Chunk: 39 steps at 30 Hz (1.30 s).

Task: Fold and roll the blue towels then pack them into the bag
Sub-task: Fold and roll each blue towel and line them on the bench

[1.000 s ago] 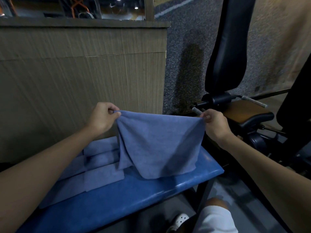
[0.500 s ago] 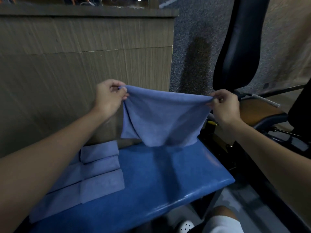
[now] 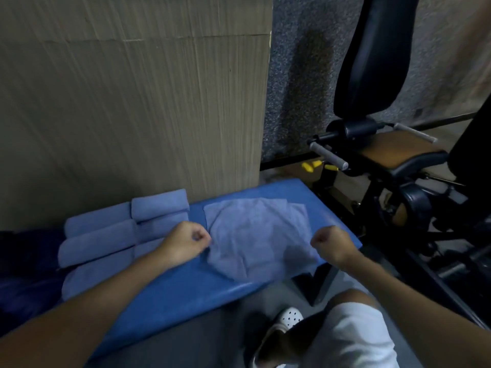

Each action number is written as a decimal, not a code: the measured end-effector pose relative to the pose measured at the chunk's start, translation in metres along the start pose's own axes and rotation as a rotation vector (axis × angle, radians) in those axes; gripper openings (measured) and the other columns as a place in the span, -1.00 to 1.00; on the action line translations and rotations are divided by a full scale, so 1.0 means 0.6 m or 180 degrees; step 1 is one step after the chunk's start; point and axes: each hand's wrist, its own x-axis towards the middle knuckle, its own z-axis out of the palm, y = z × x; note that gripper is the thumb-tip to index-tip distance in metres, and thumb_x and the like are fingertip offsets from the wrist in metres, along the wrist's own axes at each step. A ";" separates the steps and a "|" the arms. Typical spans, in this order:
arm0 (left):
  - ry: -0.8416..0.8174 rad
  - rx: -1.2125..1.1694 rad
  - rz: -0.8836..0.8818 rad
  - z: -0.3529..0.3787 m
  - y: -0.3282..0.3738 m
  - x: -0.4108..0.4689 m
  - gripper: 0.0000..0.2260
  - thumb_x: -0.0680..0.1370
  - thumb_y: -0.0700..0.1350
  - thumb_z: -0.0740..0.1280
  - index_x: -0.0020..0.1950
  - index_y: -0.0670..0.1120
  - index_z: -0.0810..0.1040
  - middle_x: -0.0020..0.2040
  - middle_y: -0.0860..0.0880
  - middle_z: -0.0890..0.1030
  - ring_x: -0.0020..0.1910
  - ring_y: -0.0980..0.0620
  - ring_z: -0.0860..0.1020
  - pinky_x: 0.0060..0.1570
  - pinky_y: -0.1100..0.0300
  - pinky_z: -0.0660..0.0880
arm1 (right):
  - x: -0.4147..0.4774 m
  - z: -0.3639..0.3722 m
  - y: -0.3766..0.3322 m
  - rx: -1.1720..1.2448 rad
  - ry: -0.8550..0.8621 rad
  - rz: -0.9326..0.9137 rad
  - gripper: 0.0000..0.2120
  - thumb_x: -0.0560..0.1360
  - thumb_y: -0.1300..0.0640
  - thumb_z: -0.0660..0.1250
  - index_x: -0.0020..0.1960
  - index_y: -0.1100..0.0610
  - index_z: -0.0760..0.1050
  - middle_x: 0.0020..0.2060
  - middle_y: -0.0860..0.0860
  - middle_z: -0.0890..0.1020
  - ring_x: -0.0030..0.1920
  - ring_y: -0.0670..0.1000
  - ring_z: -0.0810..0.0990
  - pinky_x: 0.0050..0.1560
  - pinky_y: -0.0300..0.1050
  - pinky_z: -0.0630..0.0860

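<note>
Presently, rolled towels point(image 3: 97, 244) lie left on the table point(image 3: 164, 301), one blue towel point(image 3: 255, 235) lies flat at right, left hand point(image 3: 186, 243) and right hand point(image 3: 332, 245) curled at its near corners, grip indeterminable; rolling, packing remain.

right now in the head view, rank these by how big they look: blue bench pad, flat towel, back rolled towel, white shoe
1. blue bench pad
2. flat towel
3. back rolled towel and white shoe: near alike; the shoe is partly hidden and nearer the camera, so unranked
</note>
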 end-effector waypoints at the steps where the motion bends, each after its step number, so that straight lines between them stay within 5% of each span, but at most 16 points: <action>1: -0.0021 0.0032 -0.0037 0.007 -0.007 -0.008 -0.76 0.47 -0.36 0.36 -0.32 -0.07 0.62 -0.29 -0.02 0.67 -0.33 0.21 0.55 -0.17 0.23 0.51 | -0.007 0.009 0.008 -0.0034 -0.0009 0.0031 -0.72 0.37 0.28 0.32 -0.44 -0.01 0.50 -0.31 0.06 0.63 -0.12 0.08 0.62 -0.16 -0.16 0.44; 3: 0.0038 -0.0018 -0.0079 0.011 -0.010 -0.008 -0.73 0.48 -0.36 0.34 -0.33 -0.04 0.61 -0.30 0.05 0.66 -0.34 0.27 0.55 -0.20 0.35 0.48 | -0.011 0.013 0.012 0.0001 0.0051 0.0045 -0.70 0.38 0.28 0.30 -0.46 -0.02 0.46 -0.30 0.06 0.65 -0.13 0.08 0.60 -0.14 -0.14 0.46; 8: 0.0287 -0.0249 -0.0163 0.013 -0.006 0.033 -0.68 0.49 -0.35 0.34 -0.35 0.02 0.59 -0.34 0.08 0.63 -0.35 0.16 0.57 -0.12 0.10 0.54 | 0.011 0.003 -0.011 0.0198 0.0248 -0.0076 -0.79 0.43 0.28 0.25 -0.33 0.20 0.59 -0.36 0.06 0.64 -0.24 0.07 0.59 -0.26 -0.09 0.45; 13: 0.0358 -0.0297 -0.0143 0.027 0.008 0.094 -0.68 0.49 -0.33 0.34 -0.35 0.04 0.58 -0.41 0.14 0.61 -0.32 0.08 0.59 -0.12 0.13 0.53 | 0.066 0.020 -0.036 0.0688 0.0361 -0.0176 -0.81 0.42 0.30 0.23 -0.31 0.27 0.57 -0.33 0.18 0.64 -0.26 0.19 0.61 -0.20 0.09 0.59; 18: 0.0430 -0.0165 -0.0215 0.061 -0.004 0.177 -0.71 0.48 -0.31 0.37 -0.33 0.05 0.58 -0.29 0.02 0.66 -0.24 -0.01 0.63 -0.10 0.13 0.55 | 0.151 0.068 -0.037 0.1146 0.0454 -0.0173 -0.86 0.39 0.34 0.19 -0.25 0.34 0.51 -0.28 0.28 0.60 -0.36 0.10 0.48 -0.28 0.10 0.53; 23: 0.0517 0.0283 -0.0304 0.092 -0.034 0.257 -0.88 0.48 -0.29 0.37 -0.11 -0.11 0.68 -0.21 0.00 0.66 -0.23 0.09 0.58 -0.18 0.33 0.45 | 0.230 0.120 -0.029 0.1007 0.0774 -0.0280 -0.89 0.50 0.26 0.27 -0.10 0.12 0.56 -0.25 0.01 0.62 -0.14 0.06 0.58 -0.09 -0.14 0.44; 26: 0.0373 0.0529 -0.0331 0.101 -0.065 0.301 -0.79 0.48 -0.27 0.38 0.10 -0.18 0.66 0.05 -0.12 0.67 0.03 -0.05 0.63 0.09 0.18 0.51 | 0.266 0.135 -0.020 0.0249 0.1122 -0.0275 -0.87 0.51 0.15 0.30 0.04 0.07 0.57 -0.07 0.05 0.64 0.05 0.16 0.55 0.09 0.05 0.44; 29: -0.0093 0.1025 -0.0571 0.106 -0.086 0.322 -0.65 0.48 -0.03 0.38 0.22 -0.13 0.59 0.22 -0.11 0.58 0.22 -0.13 0.54 0.23 -0.03 0.47 | 0.293 0.137 -0.018 -0.0316 0.1058 -0.0168 -0.76 0.54 0.04 0.28 0.20 0.00 0.52 0.09 0.02 0.61 0.19 0.15 0.47 0.15 0.05 0.29; 34: -0.0100 0.1616 -0.0863 0.111 -0.084 0.330 -0.81 0.49 -0.01 0.35 -0.27 -0.07 0.52 -0.27 0.01 0.57 -0.09 -0.07 0.56 0.06 -0.02 0.38 | 0.310 0.140 -0.008 -0.0713 0.0628 -0.0248 -0.58 0.49 0.11 0.30 0.33 -0.08 0.41 0.15 -0.03 0.56 0.21 0.11 0.41 0.13 0.03 0.22; 39: 0.0087 0.1392 -0.0775 0.101 -0.077 0.327 -0.87 0.52 -0.07 0.33 -0.24 0.01 0.52 -0.29 0.10 0.55 -0.11 0.00 0.54 0.15 0.01 0.36 | 0.309 0.145 -0.010 -0.0481 0.0804 -0.0480 -0.53 0.43 0.31 0.21 0.27 -0.05 0.49 0.03 -0.03 0.56 0.10 0.10 0.42 0.03 -0.03 0.16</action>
